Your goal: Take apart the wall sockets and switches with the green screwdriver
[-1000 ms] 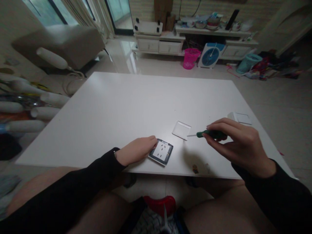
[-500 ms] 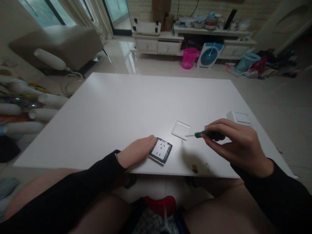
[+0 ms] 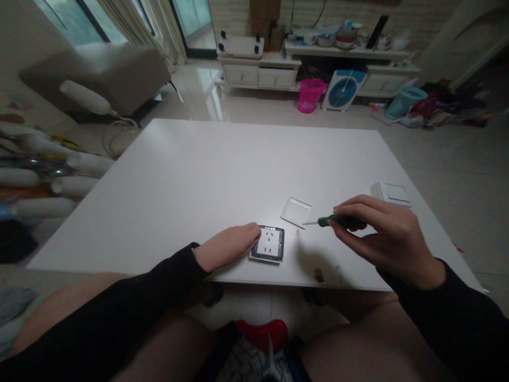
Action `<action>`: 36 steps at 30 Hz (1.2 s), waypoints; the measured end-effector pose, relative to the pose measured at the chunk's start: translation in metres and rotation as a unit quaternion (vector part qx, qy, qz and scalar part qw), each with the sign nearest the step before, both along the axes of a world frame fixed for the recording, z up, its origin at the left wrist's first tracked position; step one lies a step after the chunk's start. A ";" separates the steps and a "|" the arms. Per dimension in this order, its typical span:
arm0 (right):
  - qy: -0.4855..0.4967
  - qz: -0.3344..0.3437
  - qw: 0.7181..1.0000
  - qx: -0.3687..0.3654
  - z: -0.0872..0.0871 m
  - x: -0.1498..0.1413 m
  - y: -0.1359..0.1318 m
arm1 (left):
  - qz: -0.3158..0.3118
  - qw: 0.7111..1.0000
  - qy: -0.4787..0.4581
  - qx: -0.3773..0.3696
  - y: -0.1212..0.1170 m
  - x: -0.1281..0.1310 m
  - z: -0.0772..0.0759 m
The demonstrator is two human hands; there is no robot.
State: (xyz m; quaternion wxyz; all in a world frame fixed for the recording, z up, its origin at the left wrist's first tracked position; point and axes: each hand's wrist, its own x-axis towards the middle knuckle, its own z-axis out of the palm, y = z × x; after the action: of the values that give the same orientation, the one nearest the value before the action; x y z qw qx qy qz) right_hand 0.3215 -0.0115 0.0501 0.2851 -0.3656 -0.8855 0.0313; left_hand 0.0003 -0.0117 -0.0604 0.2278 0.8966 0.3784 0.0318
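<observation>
On the white table (image 3: 222, 175) near its front edge lies a wall socket (image 3: 268, 243) with a dark frame and a white face. My left hand (image 3: 226, 246) rests against its left side, fingers curled onto its edge. My right hand (image 3: 384, 236) is closed round a green-handled screwdriver (image 3: 338, 220), whose thin metal tip points left, above the table and to the right of the socket. A square white cover plate (image 3: 296, 211) lies flat just beyond the tip.
A white switch module (image 3: 390, 193) sits near the table's right edge. Two tiny parts (image 3: 318, 275) lie by the front edge. On the floor behind stand a pink basket (image 3: 310, 94), a blue fan (image 3: 344, 90) and a teal basket (image 3: 404, 102). White tubes (image 3: 51, 183) lie to the left.
My left hand has turned the socket so it lies squarer to me and a little to the right. My right hand with the screwdriver has barely moved.
</observation>
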 end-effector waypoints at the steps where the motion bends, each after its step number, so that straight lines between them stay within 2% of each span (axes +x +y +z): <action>1: 0.000 0.000 1.000 0.000 0.000 0.000 0.000 | -0.002 1.000 0.003 0.003 0.000 0.000 0.000; 7: -0.001 -0.001 1.000 -0.001 0.001 0.001 -0.001 | 0.017 1.000 0.007 0.009 0.001 -0.001 0.003; 16: 0.000 0.002 1.000 0.000 0.001 0.000 -0.001 | 0.008 1.000 0.013 0.027 0.002 0.000 0.001; 25: -0.004 0.007 1.000 0.006 -0.002 -0.002 0.000 | 0.032 0.993 0.062 0.092 -0.012 0.009 0.003; 30: -0.001 0.010 1.000 -0.006 -0.002 -0.003 0.000 | 0.045 0.993 0.054 0.091 -0.015 0.011 0.001; 36: -0.002 0.007 1.000 -0.009 -0.003 -0.003 0.000 | 0.017 0.994 0.057 0.092 -0.015 0.007 0.000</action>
State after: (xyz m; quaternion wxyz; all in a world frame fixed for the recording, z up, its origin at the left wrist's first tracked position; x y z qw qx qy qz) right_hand 0.3185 -0.0119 0.0470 0.2798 -0.3620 -0.8883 0.0405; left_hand 0.0078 -0.0272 -0.0604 0.1221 0.9075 0.4015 0.0192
